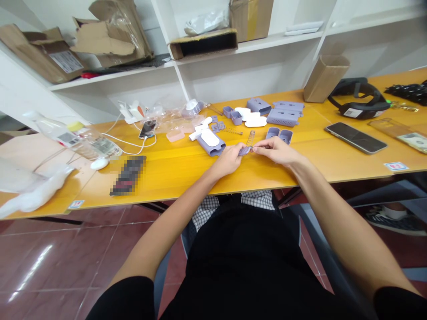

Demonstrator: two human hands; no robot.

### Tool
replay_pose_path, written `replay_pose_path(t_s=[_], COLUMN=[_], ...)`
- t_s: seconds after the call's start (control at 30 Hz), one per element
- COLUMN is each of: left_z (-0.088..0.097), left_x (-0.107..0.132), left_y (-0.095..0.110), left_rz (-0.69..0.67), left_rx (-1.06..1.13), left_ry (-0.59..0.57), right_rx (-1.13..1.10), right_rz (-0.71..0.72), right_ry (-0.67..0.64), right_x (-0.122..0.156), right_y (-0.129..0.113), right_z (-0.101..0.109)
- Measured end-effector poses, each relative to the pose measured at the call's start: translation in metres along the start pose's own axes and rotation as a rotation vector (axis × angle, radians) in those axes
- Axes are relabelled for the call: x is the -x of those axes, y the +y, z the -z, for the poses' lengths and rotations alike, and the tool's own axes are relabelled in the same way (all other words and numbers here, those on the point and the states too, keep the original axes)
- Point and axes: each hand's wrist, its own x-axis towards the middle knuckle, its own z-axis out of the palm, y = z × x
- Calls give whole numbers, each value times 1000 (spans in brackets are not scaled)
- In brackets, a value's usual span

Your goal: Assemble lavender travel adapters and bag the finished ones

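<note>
We log, left to right: a cardboard carton (43,53) on the white shelf (113,79), then an open box (203,43) with a dark interior, a white plastic bag (207,22) lying on top of it. On the yellow table (187,171), a clear plastic bag (176,120) lies just beside a smartphone (147,129) with a white cable (133,144). Further right sit lilac plastic housings (258,106) and two open lilac shells (279,135). Both forearms reach forward and meet over the table. The left hand (228,161) has its fingers together, pinching a small lilac plastic piece (245,150); the right hand (275,150) clamps thumb and forefinger on its other end. Between the hands, a coil spring (251,138) stands nearly upright from the piece.
</note>
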Motion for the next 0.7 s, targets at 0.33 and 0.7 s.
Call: replay_pose_path(t_s=[0.33, 0.7], left_z=[-6, -4], left_x=[-1, -4], left_y=[7, -9], left_rz=[30, 29], left_rx=[-104, 281], left_ry=[-3, 162], right_rx=[-22, 287], right_rz=[-4, 164], right_ry=[-10, 181], right_x=[1, -5], right_y=[1, -5], right_z=[-1, -9])
